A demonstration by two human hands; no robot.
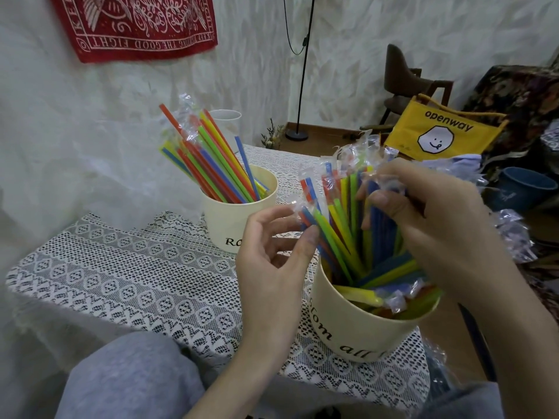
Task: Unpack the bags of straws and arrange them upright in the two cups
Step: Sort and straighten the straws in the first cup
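Grey-sleeved arms reach over the near cup (354, 328), both hands sorting its wrapped straws (341, 219).

Left hand (272, 252) pinches a few straws between thumb and fingertips, wrist cocked, apparently to stand them straighter; right hand (435, 219) curls round the cellophane tops from above, steadying the bunch. Far cup (233, 219), towards the back edge of the lace tablecloth (136, 282), already holds leaning straws (211, 158).

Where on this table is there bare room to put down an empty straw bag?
The lace tablecloth lies bare left of the near cup and in front of the far cup. It is crowded around the near cup, where the left hand and right hand work the straws.
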